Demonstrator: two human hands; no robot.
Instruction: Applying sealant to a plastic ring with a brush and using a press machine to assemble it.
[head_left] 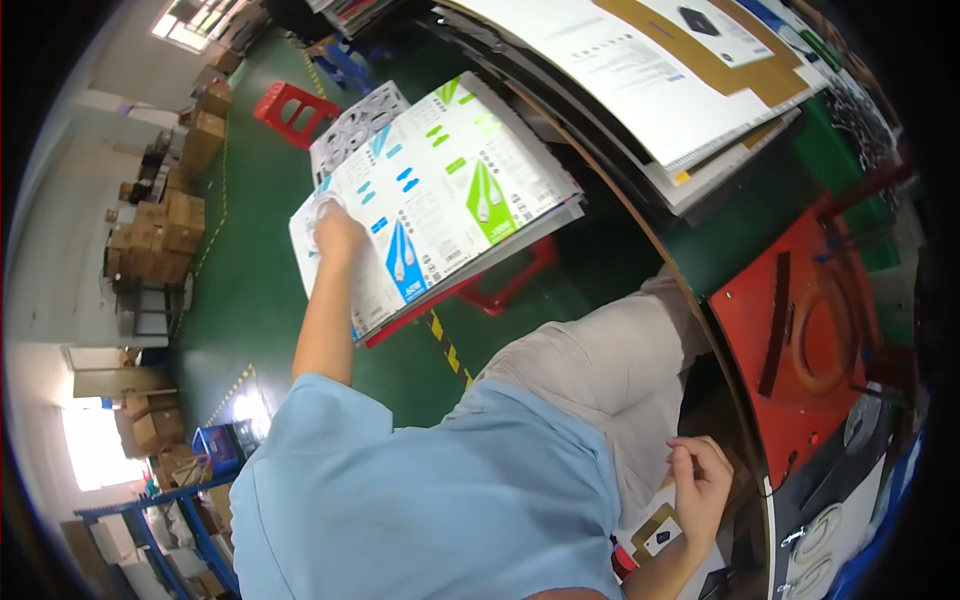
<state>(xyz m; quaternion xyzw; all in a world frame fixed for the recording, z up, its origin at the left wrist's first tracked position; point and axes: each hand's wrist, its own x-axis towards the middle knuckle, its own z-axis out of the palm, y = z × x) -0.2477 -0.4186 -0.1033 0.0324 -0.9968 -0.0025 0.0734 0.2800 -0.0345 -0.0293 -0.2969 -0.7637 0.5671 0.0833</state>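
My left hand point(338, 232) reaches out over a stack of printed sheets point(440, 200), fingers bent down at its left edge. They lie on a small whitish thing point(326, 203) there; my hand covers part of it, and I cannot tell whether the fingers close on it or only touch it. My right hand point(702, 485) is down beside my trousers point(590, 355), near the table edge point(728, 380), its fingers loosely curled, partway open, clear of the sheets.

The stack in front of me is one, lying askew, its top sheet white with one large blue panel and one large green panel, each showing a cable. One more sheet point(368, 118), with grey round prints, lies just beyond it. I count two red stools: one stool point(290, 115) past the sheets, the other point(515, 280) showing under their near edge. On the table at my upper right is one pile of white-and-brown card point(625, 85). At lower right I see two coils of white cable point(822, 532), one just below the other.
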